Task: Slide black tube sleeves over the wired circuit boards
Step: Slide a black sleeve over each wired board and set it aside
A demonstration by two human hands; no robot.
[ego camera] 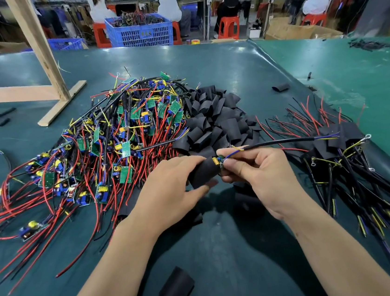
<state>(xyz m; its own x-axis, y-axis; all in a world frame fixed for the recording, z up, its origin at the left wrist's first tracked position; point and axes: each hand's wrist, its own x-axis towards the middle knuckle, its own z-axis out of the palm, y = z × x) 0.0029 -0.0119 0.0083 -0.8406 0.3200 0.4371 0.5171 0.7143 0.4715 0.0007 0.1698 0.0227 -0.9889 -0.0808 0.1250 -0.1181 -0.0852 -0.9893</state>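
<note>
Over the green table (203,57) the person's left hand (169,187) wraps a black tube sleeve (203,172), fingers curled over its top and thumb under its lower edge. The right hand (257,174) meets it at the sleeve's mouth, thumb and fingertips pinching the end of a small circuit board (218,161), whose yellow part and green edge just poke out of the sleeve. From that grip a black cable (280,142) runs right, ending in bare blue and yellow leads.

Behind the hands lies a heap of loose black sleeves (217,121). To its left sprawls a big tangle of bare wired boards (115,137) with red and black wires. At the right edge is a pile of sleeved boards (336,156) with trailing cables. One single sleeve (177,289) lies flat on the table near the person, between the forearms.
</note>
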